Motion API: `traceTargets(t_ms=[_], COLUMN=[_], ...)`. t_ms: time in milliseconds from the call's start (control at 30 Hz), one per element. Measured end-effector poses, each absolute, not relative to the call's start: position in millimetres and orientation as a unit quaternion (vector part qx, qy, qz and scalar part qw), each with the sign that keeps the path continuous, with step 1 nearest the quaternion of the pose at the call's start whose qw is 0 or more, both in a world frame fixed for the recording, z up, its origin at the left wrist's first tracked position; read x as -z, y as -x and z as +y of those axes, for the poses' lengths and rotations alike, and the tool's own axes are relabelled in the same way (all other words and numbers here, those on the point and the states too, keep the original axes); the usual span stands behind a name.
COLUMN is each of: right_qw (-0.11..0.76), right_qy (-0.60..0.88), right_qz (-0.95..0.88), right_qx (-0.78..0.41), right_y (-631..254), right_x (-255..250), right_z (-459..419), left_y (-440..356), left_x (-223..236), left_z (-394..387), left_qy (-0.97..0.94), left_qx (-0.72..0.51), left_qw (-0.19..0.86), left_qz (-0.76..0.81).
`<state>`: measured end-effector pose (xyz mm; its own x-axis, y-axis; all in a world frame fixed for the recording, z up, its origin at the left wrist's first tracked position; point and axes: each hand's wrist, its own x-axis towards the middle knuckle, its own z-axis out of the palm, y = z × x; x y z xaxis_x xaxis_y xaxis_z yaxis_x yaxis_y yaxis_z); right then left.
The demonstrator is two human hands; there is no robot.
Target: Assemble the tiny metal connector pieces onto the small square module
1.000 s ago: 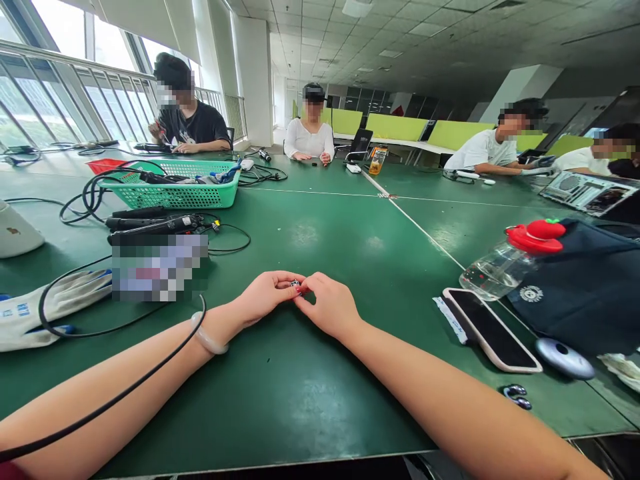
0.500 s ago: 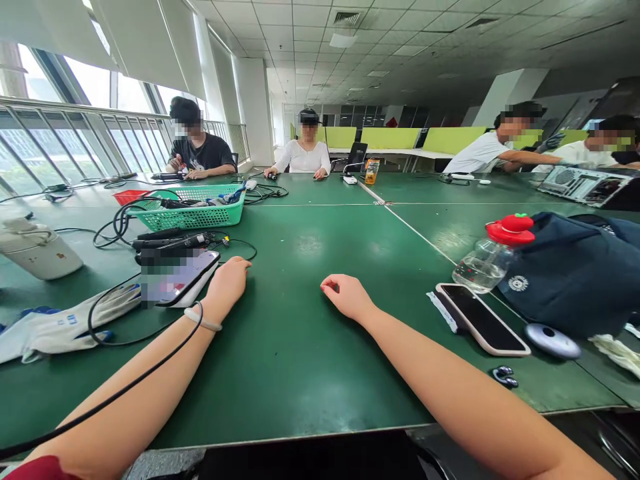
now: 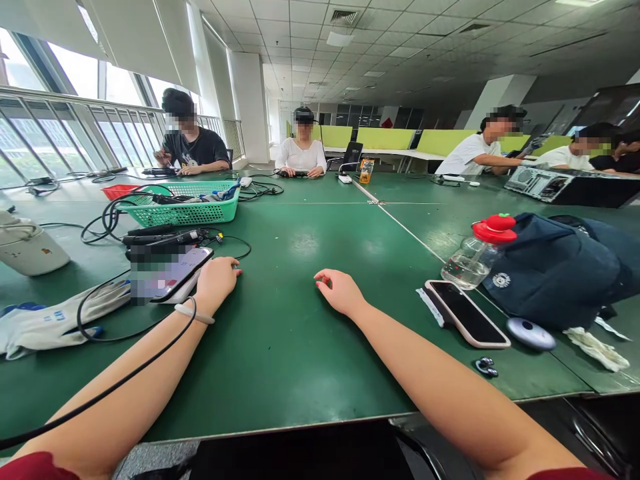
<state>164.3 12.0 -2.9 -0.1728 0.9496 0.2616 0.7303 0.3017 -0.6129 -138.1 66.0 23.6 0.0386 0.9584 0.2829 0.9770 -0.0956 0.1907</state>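
My left hand [image 3: 219, 283] rests on the green table top [image 3: 280, 333], with a pale band on its wrist. Its fingers are loosely bent, thumb and forefinger a little apart, and no object shows in them. Just left of it lies a phone with a lit screen [image 3: 183, 270]. A black cable [image 3: 125, 377] passes over the left forearm. To the right, my right hand [image 3: 343, 292] lies on its side on the table, half curled, its thumb apart from the forefinger and nothing in it. Bare table separates the two hands.
Left: a green basket [image 3: 185, 212] with cables, black devices [image 3: 165, 237], a work glove [image 3: 55, 323], a white container [image 3: 30, 247]. Right: a phone [image 3: 467, 313], a red-capped bottle [image 3: 470, 263], a dark bag [image 3: 555, 273], an oval case [image 3: 531, 333], earbuds [image 3: 486, 367]. People sit across the table.
The view has swung slightly right, so most things sit further left. My right thumb has parted from its forefinger. Across the table, the person in white has brought both hands together around a dark object.
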Motion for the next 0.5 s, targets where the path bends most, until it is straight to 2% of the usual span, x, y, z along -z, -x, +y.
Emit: traceTargets(t_ms=[233,500], right_qw=[0.296,0.263], right_qy=[0.572,0.567], right_qz=[-0.741,-0.754], right_qx=[-0.191,-0.205], right_y=[-161,-161], right_x=[3,3], right_z=[12,13], left_y=[134,119], left_x=[-22,-15], left_z=[74,75], left_qy=[0.713,0.737], left_qx=[0.243,0.252], left_qw=[-0.039,-0.164], left_qz=[-0.657,-0.605])
